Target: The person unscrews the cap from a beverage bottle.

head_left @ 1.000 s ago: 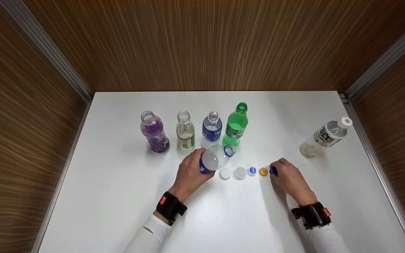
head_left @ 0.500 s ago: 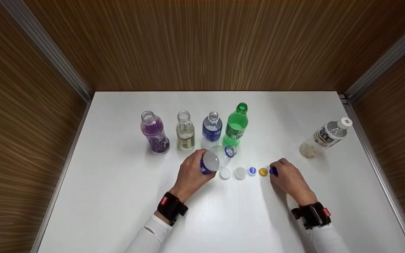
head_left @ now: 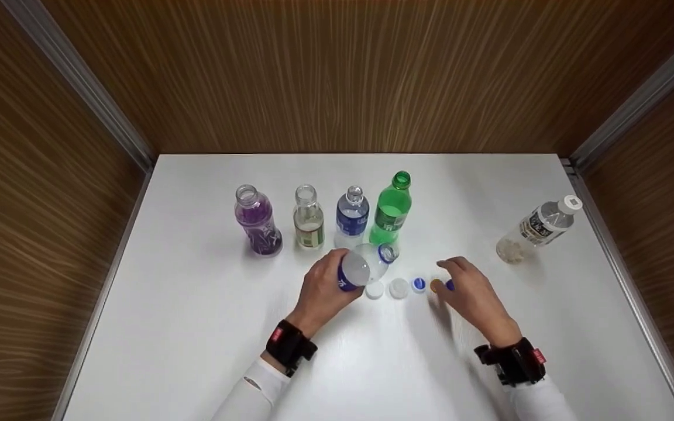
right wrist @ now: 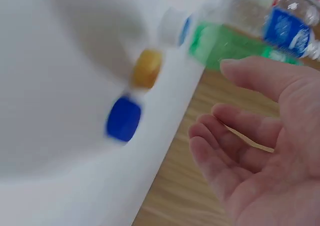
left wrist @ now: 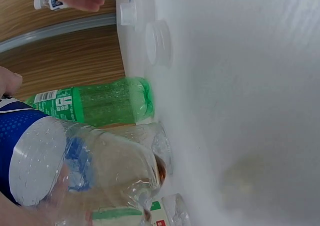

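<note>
My left hand (head_left: 322,291) grips a clear bottle (head_left: 375,260) with a blue label and a blue ring at its uncapped neck; it tilts with its mouth toward the back right. In the left wrist view the bottle (left wrist: 100,161) fills the lower left. My right hand (head_left: 477,298) hovers over the right end of a row of caps, its fingers parted and holding nothing. Below it are a dark blue cap (right wrist: 124,118) and a yellow cap (right wrist: 147,68), side by side on the table. Leftward follow a white cap with a blue inside (head_left: 419,285) and two whitish caps, one of them a wide cap (head_left: 398,288).
Behind the left hand stand uncapped bottles: a purple bottle (head_left: 258,222), a clear bottle with a green-and-red label (head_left: 309,219), a blue-labelled bottle (head_left: 351,216) and a green bottle (head_left: 391,210). A white-capped bottle (head_left: 536,231) stands at right. Wood-grain panels (head_left: 337,76) enclose the white table (head_left: 185,327).
My right hand has let go of the dark blue cap, opened its fingers and lifted slightly. My left hand and its bottle have shifted a little to the right.
</note>
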### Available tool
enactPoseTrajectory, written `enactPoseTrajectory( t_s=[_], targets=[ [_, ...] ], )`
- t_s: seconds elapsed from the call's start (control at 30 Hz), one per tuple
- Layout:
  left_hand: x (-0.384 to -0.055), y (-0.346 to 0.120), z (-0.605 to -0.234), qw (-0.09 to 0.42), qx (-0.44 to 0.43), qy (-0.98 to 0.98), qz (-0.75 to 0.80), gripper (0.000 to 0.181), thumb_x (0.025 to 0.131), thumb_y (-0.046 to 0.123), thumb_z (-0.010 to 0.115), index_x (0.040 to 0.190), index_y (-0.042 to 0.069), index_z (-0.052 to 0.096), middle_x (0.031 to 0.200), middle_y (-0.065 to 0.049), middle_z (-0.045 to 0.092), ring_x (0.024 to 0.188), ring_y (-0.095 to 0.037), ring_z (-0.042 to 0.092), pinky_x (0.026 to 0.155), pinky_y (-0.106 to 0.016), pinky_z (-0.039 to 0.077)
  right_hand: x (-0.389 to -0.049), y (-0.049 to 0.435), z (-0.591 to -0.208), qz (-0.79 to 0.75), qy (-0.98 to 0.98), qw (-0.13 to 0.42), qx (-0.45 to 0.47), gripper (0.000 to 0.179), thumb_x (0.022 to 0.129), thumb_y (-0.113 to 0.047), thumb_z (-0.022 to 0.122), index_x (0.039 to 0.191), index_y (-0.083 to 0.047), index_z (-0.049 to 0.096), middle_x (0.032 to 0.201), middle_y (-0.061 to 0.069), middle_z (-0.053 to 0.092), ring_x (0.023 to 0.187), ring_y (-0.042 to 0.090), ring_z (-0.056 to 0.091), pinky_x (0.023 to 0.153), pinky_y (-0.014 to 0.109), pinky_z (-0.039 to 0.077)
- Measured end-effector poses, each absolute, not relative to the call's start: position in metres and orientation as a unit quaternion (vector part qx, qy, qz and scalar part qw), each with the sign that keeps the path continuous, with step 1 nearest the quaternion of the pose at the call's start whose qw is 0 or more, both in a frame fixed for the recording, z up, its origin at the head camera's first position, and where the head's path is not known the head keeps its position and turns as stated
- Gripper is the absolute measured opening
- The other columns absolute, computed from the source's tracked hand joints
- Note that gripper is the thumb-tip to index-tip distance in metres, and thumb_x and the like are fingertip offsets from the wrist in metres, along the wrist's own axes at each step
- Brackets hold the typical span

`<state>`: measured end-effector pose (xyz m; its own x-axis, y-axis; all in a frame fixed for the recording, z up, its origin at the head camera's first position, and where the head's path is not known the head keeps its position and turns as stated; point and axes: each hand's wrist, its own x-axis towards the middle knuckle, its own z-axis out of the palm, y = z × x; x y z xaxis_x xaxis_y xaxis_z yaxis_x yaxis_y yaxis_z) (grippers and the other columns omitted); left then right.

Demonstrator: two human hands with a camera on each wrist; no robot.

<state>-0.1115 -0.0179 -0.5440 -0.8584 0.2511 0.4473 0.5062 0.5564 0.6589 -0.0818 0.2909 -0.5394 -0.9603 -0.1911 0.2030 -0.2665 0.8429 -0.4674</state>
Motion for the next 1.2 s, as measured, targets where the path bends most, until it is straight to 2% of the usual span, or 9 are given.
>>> enactPoseTrajectory(
  t_s=[0.17,0.3,0.4,0.53,0.63,0.77,0.93,1.2],
  targets=[
    [-0.109,-0.010,-0.546,0.132,-0.208,-0.853,-0.460,0.064,0.071,0.017,0.092,0.124,0.003,0.059,0.114,-0.015,0.071,0.107,-0.030,0.070,0.092,-0.047,0.057,-0.081,0.261,-0.533,0.304,-0.937,0.086,0.151,0.047,0.088,-0.010,0.082,0.128,0.005,0.064,0.119,0.016,0.068,0.107,0.033,0.068,0.084,0.048,0.058],
    [-0.107,-0.004,-0.548,0.090,-0.181,-0.836,-0.510,0.069,0.076,0.027,0.093,0.130,0.004,0.055,0.122,-0.014,0.069,0.113,-0.028,0.067,0.096,-0.047,0.054,-0.080,0.241,-0.531,0.376,-0.907,0.066,0.175,0.055,0.090,-0.015,0.081,0.138,0.000,0.059,0.129,0.015,0.067,0.115,0.031,0.066,0.090,0.049,0.058],
    [-0.106,0.001,-0.550,0.072,-0.162,-0.822,-0.541,0.077,0.075,0.034,0.094,0.133,0.005,0.052,0.126,-0.013,0.067,0.115,-0.026,0.065,0.098,-0.047,0.052,-0.079,0.227,-0.532,0.430,-0.879,0.045,0.200,0.057,0.092,-0.017,0.080,0.142,-0.003,0.056,0.136,0.012,0.065,0.122,0.029,0.064,0.096,0.051,0.056],
    [-0.105,0.008,-0.548,0.079,-0.164,-0.795,-0.579,0.081,0.071,0.031,0.097,0.133,0.003,0.051,0.128,-0.012,0.066,0.116,-0.026,0.064,0.099,-0.045,0.050,-0.077,0.208,-0.535,0.465,-0.855,0.029,0.227,0.058,0.092,-0.018,0.080,0.143,-0.006,0.056,0.139,0.005,0.063,0.124,0.024,0.063,0.100,0.048,0.054],
    [-0.104,0.014,-0.546,0.099,-0.179,-0.776,-0.596,0.079,0.072,0.028,0.096,0.132,0.003,0.051,0.128,-0.013,0.067,0.116,-0.025,0.064,0.100,-0.043,0.050,-0.076,0.197,-0.538,0.468,-0.853,0.038,0.229,0.059,0.089,-0.016,0.082,0.141,-0.006,0.056,0.138,0.004,0.064,0.125,0.023,0.061,0.103,0.044,0.052],
    [-0.103,0.020,-0.546,0.115,-0.188,-0.764,-0.607,0.074,0.077,0.025,0.093,0.133,0.003,0.051,0.128,-0.013,0.066,0.117,-0.025,0.063,0.100,-0.042,0.050,-0.076,0.187,-0.541,0.468,-0.857,0.063,0.207,0.063,0.085,-0.012,0.084,0.140,-0.002,0.056,0.136,0.011,0.065,0.127,0.026,0.060,0.105,0.046,0.050],
    [-0.100,0.027,-0.544,0.106,-0.184,-0.757,-0.618,0.073,0.080,0.022,0.090,0.137,0.004,0.049,0.130,-0.014,0.065,0.117,-0.026,0.063,0.101,-0.043,0.049,-0.076,0.180,-0.541,0.482,-0.853,0.081,0.185,0.073,0.079,-0.004,0.086,0.143,0.004,0.052,0.138,0.020,0.062,0.129,0.033,0.059,0.105,0.050,0.049],
    [-0.101,0.028,-0.541,0.081,-0.192,-0.757,-0.620,0.081,0.079,0.023,0.091,0.143,0.006,0.043,0.134,-0.015,0.063,0.121,-0.028,0.061,0.104,-0.045,0.048,-0.079,0.178,-0.542,0.478,-0.854,0.108,0.176,0.070,0.075,0.002,0.085,0.138,0.006,0.054,0.130,0.021,0.067,0.120,0.035,0.064,0.098,0.050,0.054]
  ],
)
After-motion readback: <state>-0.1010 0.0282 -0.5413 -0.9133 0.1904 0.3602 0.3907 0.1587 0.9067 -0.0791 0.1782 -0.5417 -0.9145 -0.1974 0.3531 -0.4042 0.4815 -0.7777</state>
